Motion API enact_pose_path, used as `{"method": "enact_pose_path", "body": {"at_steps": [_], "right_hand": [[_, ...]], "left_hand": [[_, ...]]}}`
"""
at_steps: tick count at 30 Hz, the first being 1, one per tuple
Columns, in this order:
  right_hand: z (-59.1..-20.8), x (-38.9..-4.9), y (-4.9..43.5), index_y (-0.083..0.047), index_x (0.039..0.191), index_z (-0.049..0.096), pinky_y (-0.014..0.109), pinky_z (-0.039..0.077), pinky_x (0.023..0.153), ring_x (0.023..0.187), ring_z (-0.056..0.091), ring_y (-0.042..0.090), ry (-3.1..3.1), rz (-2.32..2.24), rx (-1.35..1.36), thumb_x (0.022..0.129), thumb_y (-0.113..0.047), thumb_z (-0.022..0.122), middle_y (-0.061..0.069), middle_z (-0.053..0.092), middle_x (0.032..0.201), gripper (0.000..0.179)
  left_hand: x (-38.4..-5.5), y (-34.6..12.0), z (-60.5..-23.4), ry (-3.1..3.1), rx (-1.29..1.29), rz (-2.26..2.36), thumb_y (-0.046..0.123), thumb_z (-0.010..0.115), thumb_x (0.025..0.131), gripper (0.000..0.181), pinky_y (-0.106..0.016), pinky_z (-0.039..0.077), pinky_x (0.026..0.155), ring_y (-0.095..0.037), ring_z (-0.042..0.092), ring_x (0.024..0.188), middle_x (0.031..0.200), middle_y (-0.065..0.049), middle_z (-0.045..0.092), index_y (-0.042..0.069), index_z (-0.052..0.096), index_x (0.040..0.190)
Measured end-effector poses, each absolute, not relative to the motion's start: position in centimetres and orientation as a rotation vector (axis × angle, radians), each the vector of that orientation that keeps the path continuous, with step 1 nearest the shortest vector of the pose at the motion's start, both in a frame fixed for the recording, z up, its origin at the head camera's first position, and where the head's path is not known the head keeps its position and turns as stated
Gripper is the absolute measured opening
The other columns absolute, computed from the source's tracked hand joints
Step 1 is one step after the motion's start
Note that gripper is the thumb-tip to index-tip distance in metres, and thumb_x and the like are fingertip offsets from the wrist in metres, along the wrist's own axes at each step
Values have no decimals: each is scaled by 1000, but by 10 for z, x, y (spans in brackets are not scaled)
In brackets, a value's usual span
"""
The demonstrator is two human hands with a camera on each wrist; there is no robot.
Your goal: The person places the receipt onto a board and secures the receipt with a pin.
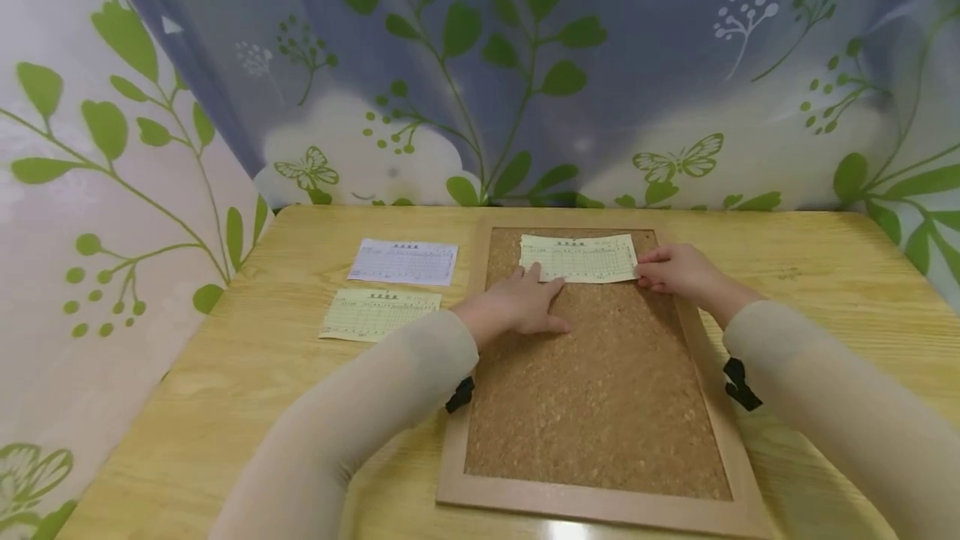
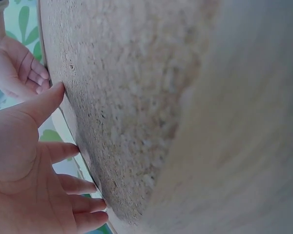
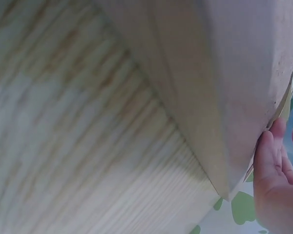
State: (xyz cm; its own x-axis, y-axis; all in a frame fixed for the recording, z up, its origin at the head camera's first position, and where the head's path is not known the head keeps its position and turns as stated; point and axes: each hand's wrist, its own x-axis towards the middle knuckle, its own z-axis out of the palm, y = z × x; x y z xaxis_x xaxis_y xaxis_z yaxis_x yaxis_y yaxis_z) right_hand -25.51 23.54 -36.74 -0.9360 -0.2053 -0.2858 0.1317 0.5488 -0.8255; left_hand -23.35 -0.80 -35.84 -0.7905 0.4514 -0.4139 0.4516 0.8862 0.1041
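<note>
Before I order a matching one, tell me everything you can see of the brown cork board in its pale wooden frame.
The rectangular brown cork board has a grainy, speckled face and pale wooden frame. It lies flat on the yellowish wooden table. A pale yellow printed paper slip lies near its far end, where the left hand rests on the cork and the right hand pinches the slip.

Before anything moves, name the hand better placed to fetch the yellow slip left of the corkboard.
Probably the left hand: it is nearer that yellow slip and grips nothing, while the right hand, farther right, pinches another slip on the corkboard.
</note>
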Motion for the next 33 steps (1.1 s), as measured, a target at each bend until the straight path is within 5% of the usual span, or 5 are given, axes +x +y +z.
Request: {"method": "enact_pose_path", "body": {"at_steps": [27,33], "right_hand": [[-373,-250,240,16,123,47,22,50,68,76,59,3,2433,-1260,-81,95,-9,53,9,65,96,38],[-361,-247,251,15,126,47,22,50,71,79,59,3,2504,-1248,-121,98,-12,47,21,62,110,38]], "left_hand": [[-232,-13,-362,2595,681,-28,60,45,89,76,-45,20,109,-36,13,139,154,-17,8,23,19,150],[-241,-11,-363,2605,747,-77,61,43,90,77,-43,20,110,-38,14,138,153,-18,10,21,18,151]]}}
